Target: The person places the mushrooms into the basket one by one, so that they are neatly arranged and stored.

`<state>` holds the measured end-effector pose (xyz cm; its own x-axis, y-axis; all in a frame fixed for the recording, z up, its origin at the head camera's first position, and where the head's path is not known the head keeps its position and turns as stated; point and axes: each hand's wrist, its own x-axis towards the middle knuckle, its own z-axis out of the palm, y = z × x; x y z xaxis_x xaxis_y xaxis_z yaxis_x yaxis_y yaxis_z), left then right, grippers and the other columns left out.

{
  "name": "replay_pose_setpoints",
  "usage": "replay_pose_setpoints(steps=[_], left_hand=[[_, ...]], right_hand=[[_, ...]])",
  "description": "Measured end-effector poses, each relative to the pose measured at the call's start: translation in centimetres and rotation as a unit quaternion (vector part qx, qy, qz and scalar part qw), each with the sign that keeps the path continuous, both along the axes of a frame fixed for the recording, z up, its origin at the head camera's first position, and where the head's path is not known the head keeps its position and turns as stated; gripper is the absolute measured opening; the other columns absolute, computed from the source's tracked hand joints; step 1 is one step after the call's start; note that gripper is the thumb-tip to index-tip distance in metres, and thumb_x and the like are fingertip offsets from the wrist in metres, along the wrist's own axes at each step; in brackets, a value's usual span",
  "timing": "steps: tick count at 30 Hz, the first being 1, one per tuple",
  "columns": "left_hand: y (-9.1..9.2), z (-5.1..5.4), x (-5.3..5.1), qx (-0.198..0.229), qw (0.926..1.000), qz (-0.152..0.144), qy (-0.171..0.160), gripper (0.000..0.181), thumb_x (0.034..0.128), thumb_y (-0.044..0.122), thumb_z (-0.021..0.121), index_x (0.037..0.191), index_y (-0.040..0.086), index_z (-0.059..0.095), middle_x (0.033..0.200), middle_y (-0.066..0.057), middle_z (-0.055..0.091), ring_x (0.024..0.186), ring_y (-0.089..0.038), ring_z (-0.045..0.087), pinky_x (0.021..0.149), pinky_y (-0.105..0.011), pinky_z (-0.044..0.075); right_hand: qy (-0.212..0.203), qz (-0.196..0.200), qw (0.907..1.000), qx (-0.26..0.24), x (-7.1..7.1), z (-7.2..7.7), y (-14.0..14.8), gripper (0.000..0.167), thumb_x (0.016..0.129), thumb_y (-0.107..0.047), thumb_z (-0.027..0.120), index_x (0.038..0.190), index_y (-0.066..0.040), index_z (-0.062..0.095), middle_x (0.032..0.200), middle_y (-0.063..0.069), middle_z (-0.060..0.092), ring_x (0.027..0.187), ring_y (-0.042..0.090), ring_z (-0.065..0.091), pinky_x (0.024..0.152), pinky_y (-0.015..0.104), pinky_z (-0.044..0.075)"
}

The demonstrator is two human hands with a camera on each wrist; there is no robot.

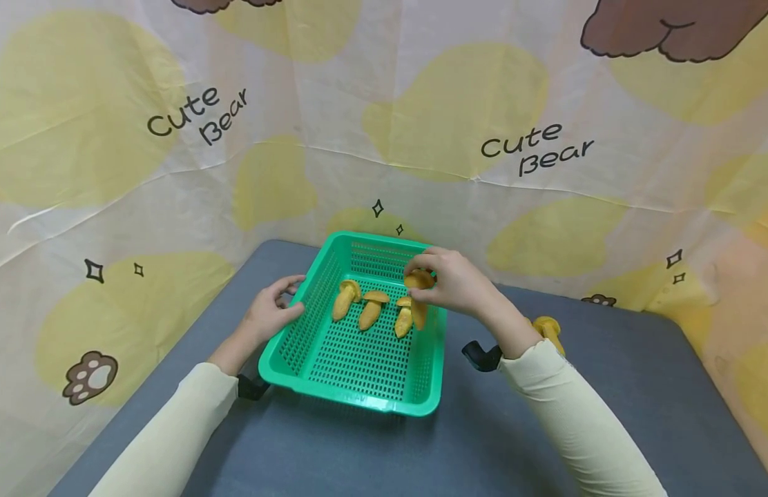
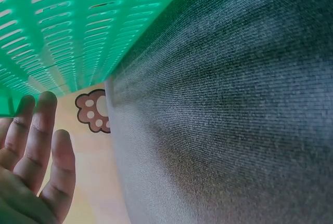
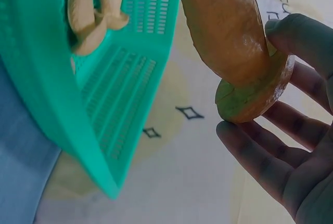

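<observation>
A green plastic basket [image 1: 353, 395] with slotted walls sits on the table. Inside it lie three yellow-brown mushrooms, a left one [image 1: 343, 304], a middle one [image 1: 370, 315] and a right one [image 1: 403, 322]. Over the basket's right side, my right hand [image 1: 456, 281] pinches another mushroom [image 3: 226, 31] by its cap between thumb and fingers, stem hanging down. My left hand [image 1: 267, 316] is at the basket's left side; its fingers [image 2: 40, 130] extend against the outer wall in the left wrist view, where its thumb is hidden.
One more yellow mushroom [image 1: 548, 330] lies on the grey table [image 1: 608, 386] to the right, partly hidden behind the right forearm. A printed cloth [image 1: 421, 124] hangs close behind the table. Black wrist mounts [image 1: 481, 355] stick out beside both forearms.
</observation>
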<state>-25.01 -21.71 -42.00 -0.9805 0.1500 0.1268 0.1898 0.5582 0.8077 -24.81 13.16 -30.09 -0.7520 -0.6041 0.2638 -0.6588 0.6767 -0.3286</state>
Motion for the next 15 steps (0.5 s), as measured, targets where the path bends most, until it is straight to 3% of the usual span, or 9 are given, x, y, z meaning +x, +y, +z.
replay_pose_setpoints(steps=[9, 15], left_hand=[[0.3, 0.2, 0.3, -0.009, 0.9999, 0.004, -0.002, 0.055, 0.0924, 0.010, 0.054, 0.146, 0.009, 0.041, 0.121, -0.019, 0.051, 0.047, -0.001, 0.028, 0.058, -0.031, 0.035], [0.2, 0.2, 0.2, -0.010, 0.9999, 0.002, 0.003, 0.055, 0.0926, 0.016, 0.057, 0.146, 0.017, 0.043, 0.121, -0.013, 0.052, 0.050, -0.005, 0.030, 0.058, -0.031, 0.035]], right_hand=[[-0.034, 0.032, 0.9989, -0.010, -0.5, -0.8, -3.3, 0.023, 0.085, -0.021, 0.072, 0.107, -0.013, 0.070, 0.104, 0.002, 0.063, 0.087, 0.016, 0.054, 0.073, 0.030, 0.048], [-0.045, 0.044, 0.9979, -0.011, -0.8, -1.3, -5.5, 0.023, 0.085, -0.024, 0.072, 0.106, -0.015, 0.069, 0.101, 0.000, 0.062, 0.087, 0.015, 0.053, 0.073, 0.028, 0.046]])
